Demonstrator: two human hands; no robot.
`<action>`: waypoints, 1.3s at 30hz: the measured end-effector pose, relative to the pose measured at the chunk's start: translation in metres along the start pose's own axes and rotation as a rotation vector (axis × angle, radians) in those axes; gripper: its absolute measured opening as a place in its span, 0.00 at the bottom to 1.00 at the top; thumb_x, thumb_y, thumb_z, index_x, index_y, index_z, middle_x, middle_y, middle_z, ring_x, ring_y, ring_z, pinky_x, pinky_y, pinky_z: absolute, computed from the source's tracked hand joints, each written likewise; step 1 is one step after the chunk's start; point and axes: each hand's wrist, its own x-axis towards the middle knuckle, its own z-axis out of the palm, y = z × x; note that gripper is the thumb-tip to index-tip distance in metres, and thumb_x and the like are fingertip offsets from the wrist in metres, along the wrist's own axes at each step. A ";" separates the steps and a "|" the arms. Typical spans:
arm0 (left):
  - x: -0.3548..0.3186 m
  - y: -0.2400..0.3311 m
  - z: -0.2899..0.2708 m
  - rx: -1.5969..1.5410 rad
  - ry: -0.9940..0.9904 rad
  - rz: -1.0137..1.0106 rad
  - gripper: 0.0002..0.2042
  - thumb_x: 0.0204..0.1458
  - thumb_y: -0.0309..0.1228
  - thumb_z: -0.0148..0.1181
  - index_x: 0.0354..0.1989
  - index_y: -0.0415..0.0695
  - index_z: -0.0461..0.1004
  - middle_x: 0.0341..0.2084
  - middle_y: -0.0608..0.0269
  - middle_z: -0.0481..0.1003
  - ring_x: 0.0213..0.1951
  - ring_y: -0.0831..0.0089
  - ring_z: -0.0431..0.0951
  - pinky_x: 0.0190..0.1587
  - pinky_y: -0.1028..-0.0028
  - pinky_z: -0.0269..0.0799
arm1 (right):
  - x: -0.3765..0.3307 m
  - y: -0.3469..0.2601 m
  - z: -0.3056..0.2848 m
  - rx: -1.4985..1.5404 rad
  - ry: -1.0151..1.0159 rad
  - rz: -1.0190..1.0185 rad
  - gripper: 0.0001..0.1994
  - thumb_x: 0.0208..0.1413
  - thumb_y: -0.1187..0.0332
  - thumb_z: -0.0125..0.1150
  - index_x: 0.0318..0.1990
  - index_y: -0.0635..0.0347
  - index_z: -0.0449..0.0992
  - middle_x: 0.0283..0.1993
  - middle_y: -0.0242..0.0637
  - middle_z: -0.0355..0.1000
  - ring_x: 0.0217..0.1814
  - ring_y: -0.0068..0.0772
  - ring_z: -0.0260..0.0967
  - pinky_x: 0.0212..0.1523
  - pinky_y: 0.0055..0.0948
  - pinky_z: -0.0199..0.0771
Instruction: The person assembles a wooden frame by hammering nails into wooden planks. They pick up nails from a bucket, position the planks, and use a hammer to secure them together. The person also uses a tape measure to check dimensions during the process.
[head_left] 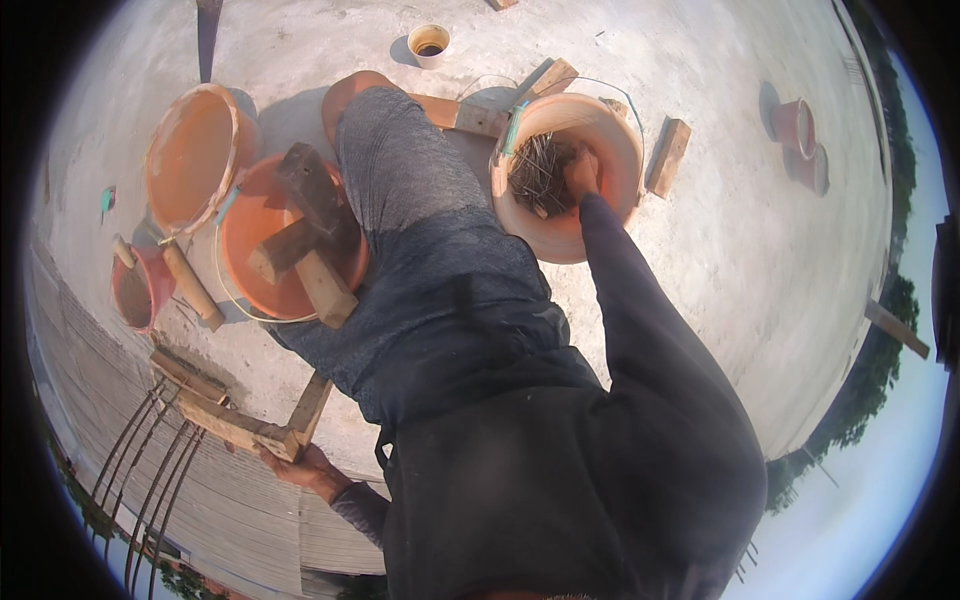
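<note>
A: What's sitting in the big orange bucket (290, 240)?
B: Wood offcuts (310, 235). The left hand (300, 465) is clamping the wooden frame (235, 425), steadying it.
A: The right hand (583, 172)?
B: Digging into the nails (540, 172) inside the smaller bucket (610, 130); grip hidden.

The buckets (575, 150) (262, 235) (190, 155) are orange, the one at the right hand (583, 172) filled with dull grey-brown nails (540, 172). The blocks (668, 155) and frame (240, 425) are pale tan wood. A smaller pail (135, 290) at the roof's left edge is reddish. The cup (429, 44) is cream with a dark inside. The roof (740, 250) is light grey concrete. The trousers (430, 250) are speckled grey, the sleeve (640, 330) black.
</note>
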 end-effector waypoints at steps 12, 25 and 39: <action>-0.003 0.002 0.007 0.016 0.016 0.015 0.28 0.69 0.38 0.50 0.71 0.33 0.57 0.69 0.43 0.60 0.68 0.51 0.64 0.71 0.53 0.63 | -0.003 0.001 -0.006 -0.899 -0.209 -0.414 0.10 0.60 0.71 0.56 0.47 0.57 0.78 0.40 0.41 0.78 0.37 0.39 0.75 0.41 0.37 0.72; -0.007 0.006 0.013 -0.008 0.017 -0.008 0.28 0.69 0.38 0.50 0.72 0.34 0.56 0.67 0.43 0.61 0.68 0.52 0.64 0.70 0.53 0.63 | -0.021 -0.001 -0.004 -1.895 -0.621 -0.431 0.13 0.62 0.70 0.50 0.47 0.55 0.82 0.51 0.44 0.78 0.49 0.38 0.77 0.53 0.44 0.73; 0.016 -0.010 -0.023 0.189 -0.093 0.145 0.27 0.62 0.24 0.59 0.69 0.28 0.60 0.61 0.45 0.67 0.58 0.60 0.74 0.58 0.65 0.79 | 0.019 -0.037 -0.008 -0.745 -0.441 -0.485 0.16 0.53 0.73 0.63 0.50 0.63 0.81 0.46 0.46 0.80 0.47 0.44 0.79 0.51 0.47 0.77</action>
